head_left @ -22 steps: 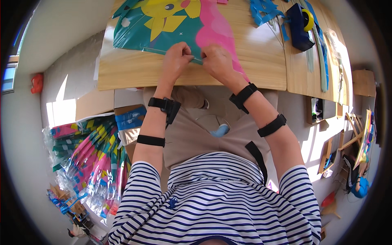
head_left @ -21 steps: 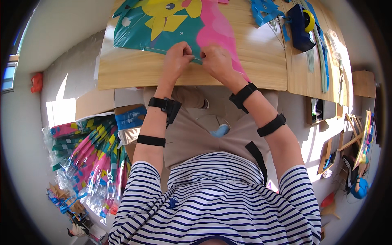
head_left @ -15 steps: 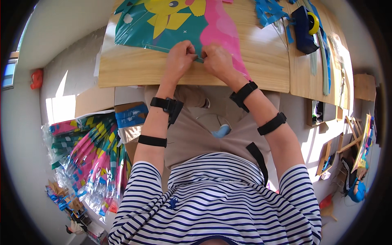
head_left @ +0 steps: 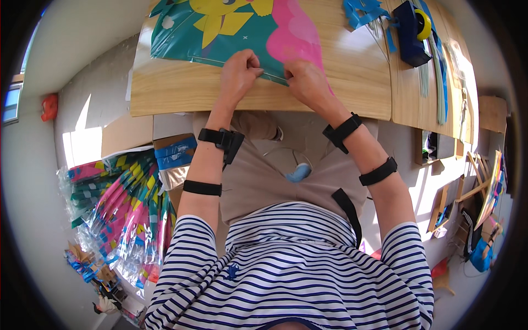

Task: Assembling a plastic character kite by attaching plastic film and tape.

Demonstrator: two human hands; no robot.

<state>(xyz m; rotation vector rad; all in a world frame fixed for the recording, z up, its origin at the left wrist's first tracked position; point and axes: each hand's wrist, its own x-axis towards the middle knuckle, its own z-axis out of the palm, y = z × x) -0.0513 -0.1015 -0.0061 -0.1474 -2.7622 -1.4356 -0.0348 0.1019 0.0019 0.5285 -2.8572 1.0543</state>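
Observation:
A thin, glossy printed sheet (head_left: 181,47), teal and pink with a yellow cartoon figure, lies on the wooden table in front of me. Along its near edge runs a thin, pale strip or rod (head_left: 273,78), seen between my hands. My left hand (head_left: 238,74) pinches this edge near its middle, thumb against curled fingers. My right hand (head_left: 309,83) is closed at the same edge further right, by the border of teal and pink. Its fingertips are partly hidden by the hand itself.
A dark blue tape dispenser (head_left: 410,34) with a yellow core stands right, near blue ribbon (head_left: 363,12) and thin pale rods (head_left: 424,82). At lower left lies a heap of colourful plastic-wrapped pieces (head_left: 121,212) beside a cardboard box (head_left: 127,135). The table's front edge (head_left: 264,113) is close.
My hands have moved apart along the near edge, the right one to the right, the left slightly up and left. The sheet has shifted a little left and away.

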